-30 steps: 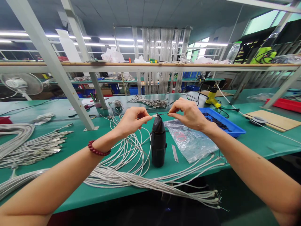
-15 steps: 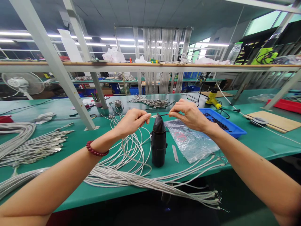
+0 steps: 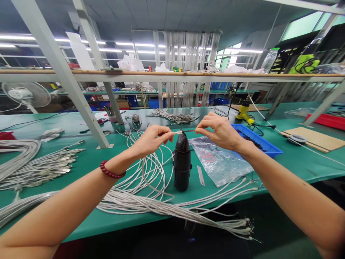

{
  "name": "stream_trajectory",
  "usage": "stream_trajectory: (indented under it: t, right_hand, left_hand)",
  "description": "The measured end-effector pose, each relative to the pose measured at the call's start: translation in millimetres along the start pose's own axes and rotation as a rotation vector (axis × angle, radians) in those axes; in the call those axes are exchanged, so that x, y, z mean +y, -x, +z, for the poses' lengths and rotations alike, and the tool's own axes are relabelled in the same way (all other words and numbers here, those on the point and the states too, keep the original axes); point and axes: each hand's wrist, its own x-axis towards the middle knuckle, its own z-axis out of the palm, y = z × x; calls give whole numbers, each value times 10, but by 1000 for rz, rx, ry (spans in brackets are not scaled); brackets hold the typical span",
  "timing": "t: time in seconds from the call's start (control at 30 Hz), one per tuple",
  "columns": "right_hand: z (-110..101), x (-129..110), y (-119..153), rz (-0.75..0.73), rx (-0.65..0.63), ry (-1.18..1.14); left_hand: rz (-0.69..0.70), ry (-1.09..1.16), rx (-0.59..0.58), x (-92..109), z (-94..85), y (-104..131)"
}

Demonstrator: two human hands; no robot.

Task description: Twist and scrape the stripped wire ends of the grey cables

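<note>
Item: thin white cable, light, limp (likely slippery); end pinched by left hand, right hand pinching beyond, over black heat tool.

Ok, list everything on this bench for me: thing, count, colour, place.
black upright tool: one, black, standing mid-bench under the hands
cable end: one, pale grey, pinched between both hands above the tool
cable bundle: many, pale grey, looped along the near edge
plastic bag: one, clear, right of the tool
blue tray: one, blue, holding dark small parts, behind the bag
yellow tool: one, yellow, far right
wooden board: one, tan, right end
fan: one, white, far left
bench: one, green top
bracelet: one, dark red, left wrist
left hand: pinching the cable end
right hand: pinching a thin dark piece at the cable end
</note>
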Motion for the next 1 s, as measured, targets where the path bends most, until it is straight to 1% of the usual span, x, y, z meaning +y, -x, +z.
stream_trajectory:
  t: [0.1, 0.17, 0.33, 0.43, 0.6, 0.7, 0.77, 0.83, 0.93, 1.0]
  right_hand:
    - [1, 18, 7, -4, -43, 23]
    - [4, 17, 8, -4, -54, 29]
    - [15, 12, 16, -4, -56, 34]
    - [15, 16, 22, 2, -31, 23]
    - [11, 7, 0, 17, 55, 4]
    - [-9, -14, 12, 50, 101, -10]
    - [-34, -33, 78, 119, 137, -13]
    - [-62, -52, 218, 212, 173, -13]
    - [-84, -55, 574, 344, 189, -6]
    - [-73, -32, 884, 448, 176, -27]
  left_hand:
    - [-42, 25, -46, 1, 14, 11]
    - [-61, 46, -56, 4, 30, 10]
    - [-67, 68, -48, 1, 46, -15]
    - [-60, 79, -34, -5, 44, -26]
    - [-54, 117, 23, -7, 56, -22]
    - [-61, 161, 138, -61, 25, -30]
    - [-72, 169, 251, -168, -58, -45]
    - [-106, 147, 364, -345, -213, -57]
    - [-198, 111, 518, -707, -563, -34]
    - [-259, 97, 564, -961, -820, 17]
